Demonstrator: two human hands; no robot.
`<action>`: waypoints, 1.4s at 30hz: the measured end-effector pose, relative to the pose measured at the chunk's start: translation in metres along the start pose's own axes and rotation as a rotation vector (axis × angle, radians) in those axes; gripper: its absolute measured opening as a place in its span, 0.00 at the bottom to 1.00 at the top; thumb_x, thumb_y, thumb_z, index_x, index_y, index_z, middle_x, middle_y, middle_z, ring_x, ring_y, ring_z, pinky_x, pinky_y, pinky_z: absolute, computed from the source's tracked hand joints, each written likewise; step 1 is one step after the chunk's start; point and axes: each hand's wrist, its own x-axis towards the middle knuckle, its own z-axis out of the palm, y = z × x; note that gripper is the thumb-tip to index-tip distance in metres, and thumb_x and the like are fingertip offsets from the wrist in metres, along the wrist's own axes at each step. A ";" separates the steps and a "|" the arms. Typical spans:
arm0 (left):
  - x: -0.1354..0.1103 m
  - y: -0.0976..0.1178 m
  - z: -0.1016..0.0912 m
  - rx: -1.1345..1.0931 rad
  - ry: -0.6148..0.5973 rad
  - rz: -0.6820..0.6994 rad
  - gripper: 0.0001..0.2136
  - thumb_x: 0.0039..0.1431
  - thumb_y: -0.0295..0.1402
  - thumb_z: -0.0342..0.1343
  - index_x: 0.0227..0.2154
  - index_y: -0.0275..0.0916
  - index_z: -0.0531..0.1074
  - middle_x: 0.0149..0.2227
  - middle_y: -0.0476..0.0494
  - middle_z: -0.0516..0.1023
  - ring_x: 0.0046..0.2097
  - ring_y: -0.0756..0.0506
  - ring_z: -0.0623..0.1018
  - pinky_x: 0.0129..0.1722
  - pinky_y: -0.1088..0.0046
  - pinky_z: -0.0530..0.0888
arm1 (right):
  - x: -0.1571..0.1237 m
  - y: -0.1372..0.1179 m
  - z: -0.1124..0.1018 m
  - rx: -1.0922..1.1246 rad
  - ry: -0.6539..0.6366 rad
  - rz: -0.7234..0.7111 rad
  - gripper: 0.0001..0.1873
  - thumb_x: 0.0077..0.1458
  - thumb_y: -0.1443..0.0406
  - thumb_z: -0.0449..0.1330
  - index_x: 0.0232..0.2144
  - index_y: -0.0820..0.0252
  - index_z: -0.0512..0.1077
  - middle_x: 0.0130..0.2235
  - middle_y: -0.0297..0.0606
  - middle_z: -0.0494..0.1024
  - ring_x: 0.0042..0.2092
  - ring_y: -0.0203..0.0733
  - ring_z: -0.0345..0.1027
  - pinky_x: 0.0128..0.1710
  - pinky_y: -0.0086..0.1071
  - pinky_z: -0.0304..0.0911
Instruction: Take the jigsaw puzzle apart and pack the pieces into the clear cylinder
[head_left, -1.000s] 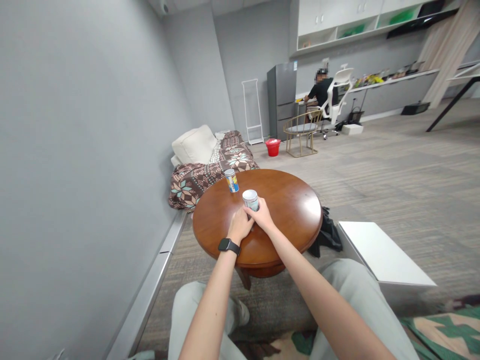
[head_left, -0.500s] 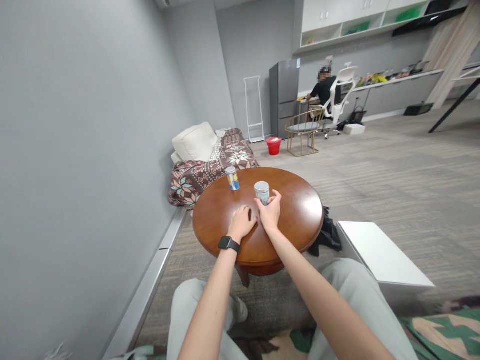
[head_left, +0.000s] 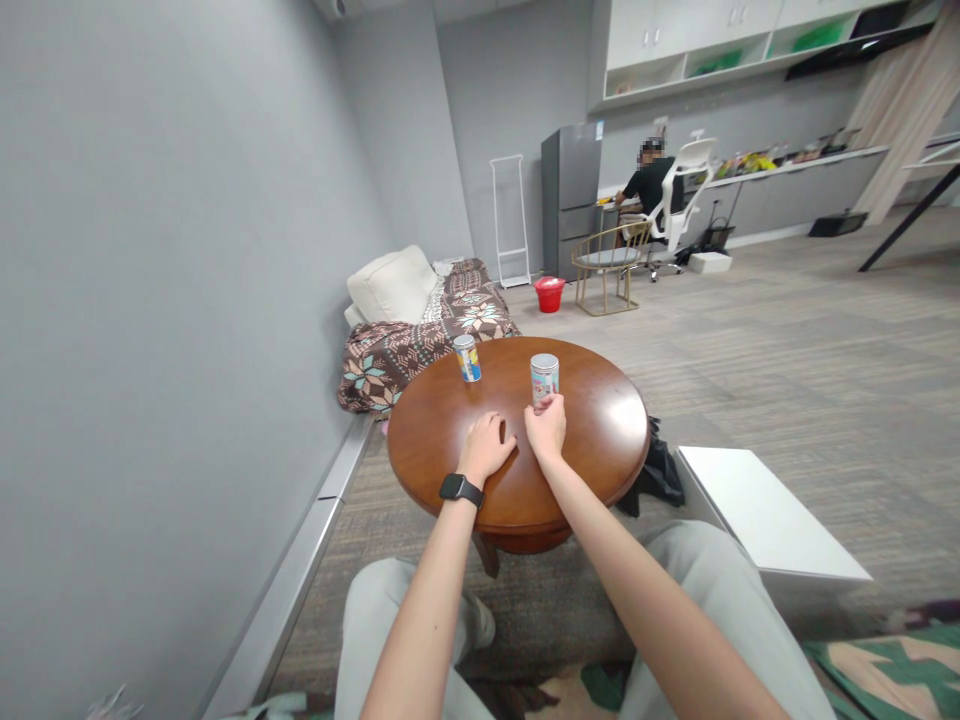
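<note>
A pale blue and pink can [head_left: 544, 378] with a silver lid stands upright on the round brown wooden table [head_left: 592, 440]. My right hand [head_left: 546, 430] is at its near side, fingers folded together against the lower front. The can's base is hidden behind those fingers, which do not appear to wrap round it. Palm down, my left hand [head_left: 486, 447] rests on the tabletop with thumb and fingers apart, holding nothing. A black watch [head_left: 460, 488] is on the left wrist. Farther back on the left stands a second can [head_left: 467, 360], blue and yellow, also silver-lidded.
Behind the table is a seat with a patterned brown cover [head_left: 457, 310]. A white box [head_left: 765, 500] stands on the floor at right, beside a black bag [head_left: 656, 475]. Farther off are a red bucket [head_left: 550, 294], a gold-framed chair [head_left: 609, 262] and a seated person [head_left: 651, 185].
The pale blue can has moved right and slightly away from me. My right hand followed it, and its fingers went from spread around the can to folded in front. The left hand stayed put.
</note>
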 end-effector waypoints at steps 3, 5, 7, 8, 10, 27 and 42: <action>0.000 0.001 -0.001 -0.002 -0.004 -0.007 0.13 0.61 0.34 0.52 0.47 0.37 0.71 0.58 0.33 0.71 0.60 0.37 0.70 0.61 0.57 0.65 | -0.001 -0.001 0.000 -0.049 -0.016 -0.006 0.12 0.46 0.64 0.54 0.37 0.55 0.62 0.44 0.45 0.71 0.41 0.48 0.69 0.43 0.39 0.62; 0.000 0.001 -0.001 0.003 -0.006 -0.008 0.14 0.61 0.34 0.52 0.48 0.36 0.71 0.58 0.33 0.71 0.60 0.37 0.70 0.61 0.57 0.64 | -0.001 -0.001 0.000 -0.066 -0.033 -0.003 0.14 0.46 0.65 0.53 0.39 0.56 0.64 0.47 0.47 0.70 0.44 0.50 0.68 0.44 0.41 0.62; 0.000 0.001 -0.001 0.007 -0.004 -0.006 0.14 0.61 0.34 0.52 0.48 0.36 0.71 0.58 0.33 0.71 0.60 0.37 0.70 0.61 0.57 0.65 | -0.001 -0.002 -0.001 -0.068 -0.036 -0.007 0.15 0.46 0.65 0.52 0.40 0.57 0.65 0.48 0.47 0.70 0.45 0.51 0.68 0.45 0.41 0.62; 0.000 0.001 -0.001 0.008 -0.002 -0.004 0.14 0.61 0.34 0.52 0.48 0.36 0.71 0.58 0.33 0.71 0.60 0.37 0.70 0.61 0.57 0.65 | -0.002 -0.002 -0.001 -0.066 -0.034 -0.010 0.16 0.47 0.65 0.52 0.41 0.57 0.65 0.48 0.47 0.70 0.45 0.51 0.68 0.45 0.41 0.62; 0.000 0.001 0.000 0.009 0.005 0.000 0.13 0.61 0.34 0.53 0.48 0.37 0.71 0.57 0.33 0.71 0.59 0.37 0.70 0.61 0.57 0.65 | -0.002 -0.002 -0.001 -0.061 -0.031 -0.014 0.16 0.47 0.66 0.51 0.41 0.57 0.65 0.48 0.47 0.69 0.45 0.51 0.68 0.46 0.41 0.62; -0.001 0.003 -0.003 -0.002 -0.004 -0.009 0.14 0.61 0.34 0.52 0.48 0.35 0.71 0.57 0.33 0.72 0.59 0.37 0.71 0.61 0.58 0.65 | 0.025 0.002 0.012 -0.072 -0.085 0.032 0.15 0.47 0.66 0.53 0.40 0.58 0.69 0.61 0.53 0.64 0.58 0.55 0.63 0.54 0.46 0.60; -0.004 0.011 -0.010 0.101 -0.047 -0.032 0.14 0.63 0.35 0.49 0.49 0.36 0.70 0.57 0.35 0.71 0.60 0.39 0.70 0.61 0.61 0.64 | 0.044 0.008 0.006 -0.231 -0.243 -0.201 0.16 0.52 0.70 0.50 0.43 0.60 0.68 0.47 0.46 0.68 0.42 0.46 0.70 0.45 0.38 0.64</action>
